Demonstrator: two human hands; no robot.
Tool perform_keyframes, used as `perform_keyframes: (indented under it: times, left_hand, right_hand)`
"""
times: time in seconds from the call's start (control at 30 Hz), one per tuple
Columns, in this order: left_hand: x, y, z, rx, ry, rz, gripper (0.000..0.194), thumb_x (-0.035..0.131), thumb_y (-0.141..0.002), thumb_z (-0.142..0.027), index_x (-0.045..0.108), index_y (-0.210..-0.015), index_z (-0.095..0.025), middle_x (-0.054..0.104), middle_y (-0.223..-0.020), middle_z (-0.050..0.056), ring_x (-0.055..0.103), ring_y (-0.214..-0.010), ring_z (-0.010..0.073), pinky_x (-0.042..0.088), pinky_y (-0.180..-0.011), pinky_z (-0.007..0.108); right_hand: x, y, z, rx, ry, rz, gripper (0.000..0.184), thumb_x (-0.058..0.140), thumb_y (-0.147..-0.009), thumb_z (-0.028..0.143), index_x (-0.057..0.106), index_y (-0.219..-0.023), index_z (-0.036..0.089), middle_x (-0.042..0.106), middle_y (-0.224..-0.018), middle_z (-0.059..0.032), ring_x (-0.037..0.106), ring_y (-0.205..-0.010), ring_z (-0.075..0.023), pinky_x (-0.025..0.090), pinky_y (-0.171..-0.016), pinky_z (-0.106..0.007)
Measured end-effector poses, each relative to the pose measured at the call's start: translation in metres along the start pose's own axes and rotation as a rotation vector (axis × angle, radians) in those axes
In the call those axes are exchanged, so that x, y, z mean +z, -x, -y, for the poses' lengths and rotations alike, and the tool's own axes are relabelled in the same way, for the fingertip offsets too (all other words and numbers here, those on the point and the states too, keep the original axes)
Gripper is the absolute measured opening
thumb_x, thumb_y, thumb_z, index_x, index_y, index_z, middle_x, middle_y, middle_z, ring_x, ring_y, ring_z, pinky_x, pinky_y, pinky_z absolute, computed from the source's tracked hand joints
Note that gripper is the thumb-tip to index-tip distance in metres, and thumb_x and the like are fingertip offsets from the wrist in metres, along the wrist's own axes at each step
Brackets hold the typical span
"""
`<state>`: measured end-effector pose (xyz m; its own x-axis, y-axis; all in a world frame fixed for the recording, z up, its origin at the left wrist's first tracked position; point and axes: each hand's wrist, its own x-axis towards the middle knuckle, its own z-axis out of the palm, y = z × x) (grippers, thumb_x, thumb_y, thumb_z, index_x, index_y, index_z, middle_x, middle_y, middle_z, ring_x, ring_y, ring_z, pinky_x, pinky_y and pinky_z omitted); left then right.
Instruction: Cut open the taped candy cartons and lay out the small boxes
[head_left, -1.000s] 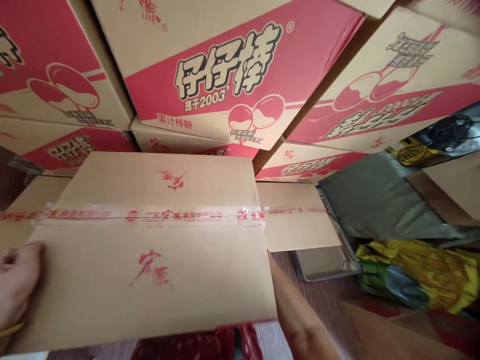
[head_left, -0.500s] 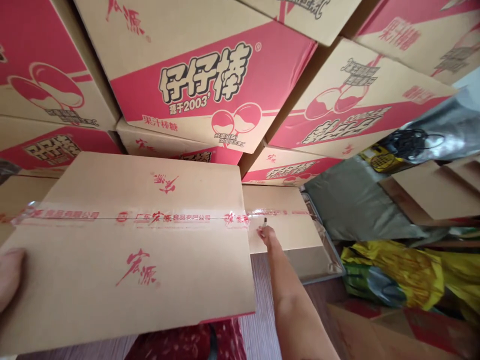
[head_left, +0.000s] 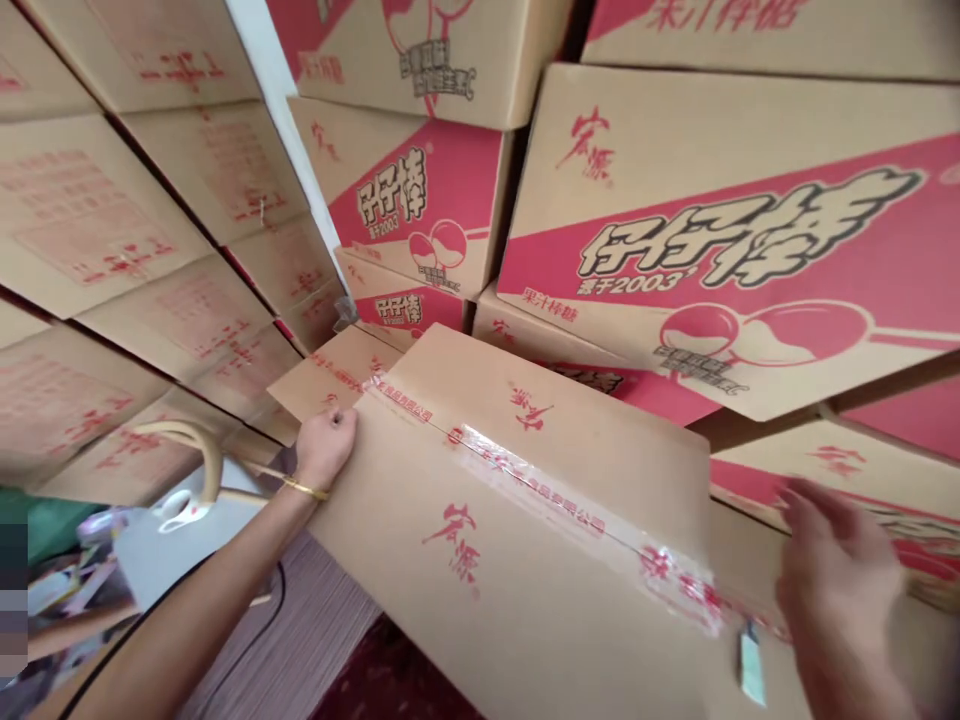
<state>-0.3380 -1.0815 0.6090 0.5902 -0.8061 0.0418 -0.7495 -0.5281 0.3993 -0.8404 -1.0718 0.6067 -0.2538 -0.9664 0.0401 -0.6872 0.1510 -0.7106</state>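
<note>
A large taped cardboard box [head_left: 525, 560] with red lettering lies before me, clear tape with red print along its top seam. My left hand [head_left: 328, 445], with a yellow bracelet at the wrist, is closed at the box's left edge; its fingertips are hidden. On the right, my right hand [head_left: 836, 580] is blurred, its fingers reaching out and apart, with nothing visible in them. A small pale tool with a dark tip, resembling a small cutter [head_left: 751, 665], lies on cardboard beside the box's right end, close to my right hand.
Printed cartons [head_left: 720, 230] are stacked behind the box. More cartons [head_left: 187, 280] form a wall on the left. A beige tape roll [head_left: 199, 450] and white scissors [head_left: 184, 512] lie on a grey surface at left. A black cable [head_left: 255, 635] runs near the floor.
The view has swung left, bringing the left carton stack into sight. My right hand has let go of the small tool, which now lies on the cardboard. My left hand remains at the box's left edge.
</note>
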Motion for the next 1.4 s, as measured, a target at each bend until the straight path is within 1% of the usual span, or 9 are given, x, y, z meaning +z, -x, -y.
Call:
perform_keyframes:
  times: [0.03,0.17,0.3,0.63,0.9,1.17,1.23,1.3,1.4]
  left_hand:
    - [-0.001,-0.001,0.002,-0.001,0.028,-0.003,0.029,0.036,-0.081,-0.035,0.043,-0.059,-0.018,0.051,-0.061,0.004,0.047,-0.062,0.0164,0.027,-0.056,0.026]
    - [-0.002,-0.004,0.01,0.043,0.11,-0.012,0.028,0.033,-0.08,-0.029,0.047,-0.059,-0.017,0.059,-0.076,0.007,0.054,-0.074,0.0186,0.033,-0.062,0.027]
    - [0.0,-0.006,0.017,0.049,0.136,-0.019,0.031,0.033,-0.083,-0.028,0.05,-0.061,-0.016,0.06,-0.079,0.007,0.056,-0.075,0.0201,0.033,-0.061,0.029]
    - [-0.004,-0.005,0.027,0.062,0.285,0.01,0.029,0.037,-0.085,-0.022,0.065,-0.079,-0.016,0.064,-0.107,0.004,0.06,-0.085,0.0185,0.04,-0.073,0.028]
    - [-0.008,-0.006,0.036,0.059,0.413,0.021,0.03,0.037,-0.083,-0.017,0.067,-0.077,-0.015,0.065,-0.104,0.004,0.06,-0.091,0.0188,0.043,-0.081,0.028]
    - [-0.008,-0.004,0.032,0.079,0.465,0.019,0.031,0.035,-0.085,-0.017,0.062,-0.069,-0.013,0.063,-0.095,0.009,0.058,-0.086,0.0187,0.044,-0.083,0.031]
    - [-0.011,-0.001,0.03,0.098,0.513,-0.069,0.027,0.035,-0.084,-0.015,0.06,-0.074,-0.013,0.061,-0.092,0.01,0.057,-0.087,0.019,0.045,-0.083,0.033]
    - [-0.01,0.005,0.023,0.182,0.545,-0.265,0.022,0.039,-0.08,-0.012,0.059,-0.09,-0.012,0.058,-0.101,0.012,0.054,-0.099,0.021,0.044,-0.09,0.036]
    - [0.004,0.024,-0.005,0.603,0.432,-0.372,0.027,0.047,-0.078,-0.015,0.058,-0.102,-0.014,0.057,-0.109,0.011,0.048,-0.11,0.0235,0.039,-0.097,0.041]
  right_hand:
    - [0.016,-0.002,0.032,-0.026,-0.026,-0.169,0.041,0.033,-0.093,0.049,0.061,-0.111,0.025,0.062,-0.115,-0.0128,0.056,-0.107,-0.0263,0.043,-0.091,-0.04]
    - [0.108,0.02,0.152,-0.634,0.091,0.321,0.03,0.038,-0.091,0.028,0.066,-0.095,0.017,0.065,-0.101,-0.0118,0.056,-0.098,-0.0245,0.045,-0.092,-0.039]
    - [0.167,0.055,0.192,-0.729,0.501,0.302,0.026,0.04,-0.09,0.018,0.064,-0.093,0.009,0.06,-0.093,-0.0171,0.05,-0.092,-0.0286,0.044,-0.089,-0.044]
    - [0.171,0.077,0.186,-0.714,0.407,0.241,0.034,0.048,-0.091,0.034,0.058,-0.114,0.012,0.058,-0.103,-0.013,0.051,-0.097,-0.025,0.043,-0.088,-0.038]
    - [0.176,0.06,0.218,-0.312,0.486,0.389,0.023,0.045,-0.088,0.033,0.06,-0.087,0.016,0.065,-0.084,-0.0074,0.059,-0.082,-0.0195,0.042,-0.076,-0.029]
    - [0.17,0.039,0.225,-0.261,0.549,0.594,0.039,0.029,-0.09,0.037,0.064,-0.089,0.019,0.066,-0.095,-0.0087,0.06,-0.091,-0.0228,0.04,-0.079,-0.033]
    - [0.171,0.034,0.219,-0.229,0.555,0.625,0.042,0.028,-0.089,0.04,0.065,-0.095,0.021,0.065,-0.102,-0.0097,0.059,-0.096,-0.0257,0.04,-0.082,-0.036]
    - [0.172,0.03,0.214,-0.209,0.57,0.652,0.043,0.026,-0.088,0.041,0.064,-0.097,0.022,0.065,-0.106,-0.0103,0.059,-0.099,-0.0275,0.04,-0.083,-0.038]
    - [0.173,0.024,0.206,-0.212,0.541,0.683,0.042,0.025,-0.085,0.043,0.062,-0.09,0.023,0.066,-0.105,-0.0096,0.06,-0.097,-0.0283,0.042,-0.081,-0.039]
